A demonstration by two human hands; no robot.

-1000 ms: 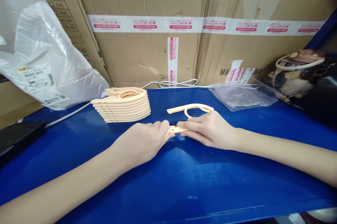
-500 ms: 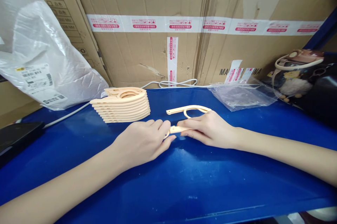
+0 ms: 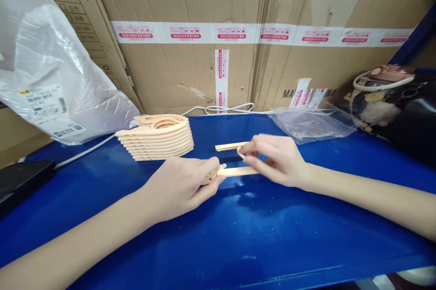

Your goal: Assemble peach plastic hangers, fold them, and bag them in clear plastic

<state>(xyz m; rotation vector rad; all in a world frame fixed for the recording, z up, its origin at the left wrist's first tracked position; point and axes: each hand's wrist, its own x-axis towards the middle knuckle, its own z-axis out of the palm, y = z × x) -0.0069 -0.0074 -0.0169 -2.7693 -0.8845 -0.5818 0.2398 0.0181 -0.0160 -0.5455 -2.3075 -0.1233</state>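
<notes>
Head view: just in front of the stack of cream hangers (image 3: 155, 141) and a bit to its right, a left hand (image 3: 184, 183), back up, fingers curled in snugly round one end of a cream hanger piece (image 3: 238, 172). Further right of the stack, a right hand (image 3: 282, 160), bent at the knuckles, half open, thumb and pointer by the loop of a second cream piece (image 3: 227, 147). Cannot tell if pinching it or only touching. Right ends of both pieces hidden under this hand; left palm hidden too; both arms cut off. Left of the stack, a fat white bag (image 3: 68, 76), insides hidden, and a black slab (image 3: 27, 181), cut off. Well right of the stack, a crumpled clear bag (image 3: 313, 124), insides hard to make out. Behind the stack, a big taped cardboard box (image 3: 190, 67), insides hidden.
</notes>
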